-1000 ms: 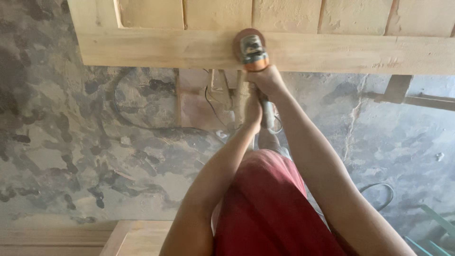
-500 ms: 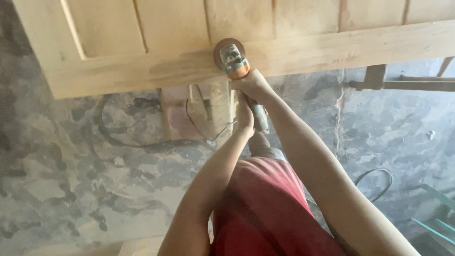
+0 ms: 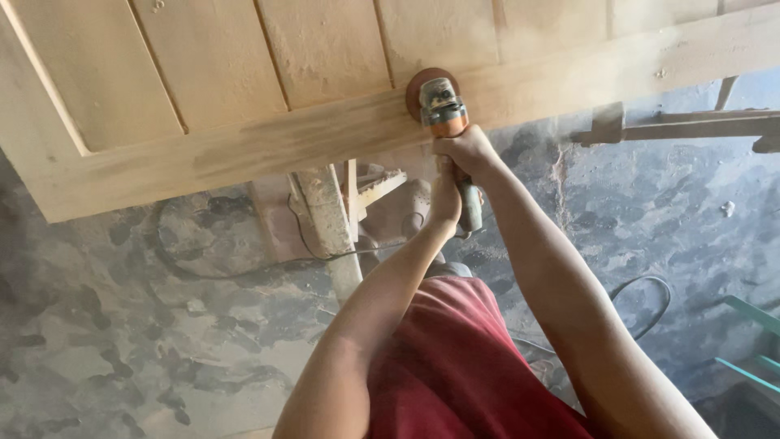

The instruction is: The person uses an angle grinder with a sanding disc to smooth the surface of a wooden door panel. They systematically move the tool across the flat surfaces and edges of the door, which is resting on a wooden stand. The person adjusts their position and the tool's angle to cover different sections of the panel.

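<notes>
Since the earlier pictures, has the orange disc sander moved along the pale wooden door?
Cannot tell: the sander sits on the door's bottom rail throughout; the camera itself shifted.

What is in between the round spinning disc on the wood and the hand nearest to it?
In the head view, the sander's grey and orange head lies between the sanding disc and the right hand, which grips just behind it.

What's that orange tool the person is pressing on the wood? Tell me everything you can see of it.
The power sander has an orange and grey body with a round reddish-brown disc lying flat on the lower rail of the pale wooden panel. Its slim grey handle runs back toward the person. The right hand wraps the body just behind the head; the left hand grips the handle further back. Fine dust hazes the air around it.
</notes>
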